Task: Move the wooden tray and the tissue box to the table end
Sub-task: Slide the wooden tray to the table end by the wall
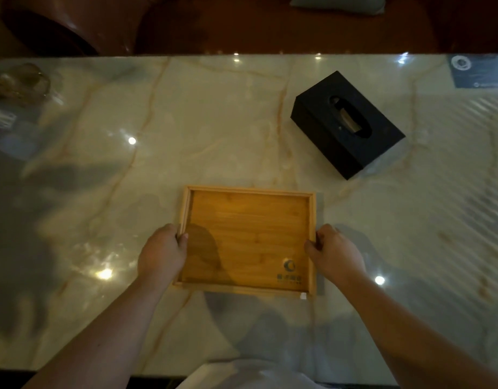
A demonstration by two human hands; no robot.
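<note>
We saw the wooden tray (247,237) lying flat on the marble desk (214,136), near the front edge, centred before the person. Left hand (162,252) clasped the tray's left rim, thumb hooked over the inside, fingers under or behind the edge. Right hand (336,251) did the same on the right rim. Both grips were closed narrow on the tray; both forearms reached in from the bottom corners. We could not tell whether the tray was lifted or resting.

The black tissue box (347,124) sat well apart, up and right of the tray, turned at an angle, oval slot on top. A dark card (476,71) lay at the far right edge of the desk. Blurry clear items (15,85) at far left were too soft to identify. Printed logo (289,272) in the tray's corner was unreadable. Dark wooden furniture (74,23) stood beyond the desk, cut off at the top.
</note>
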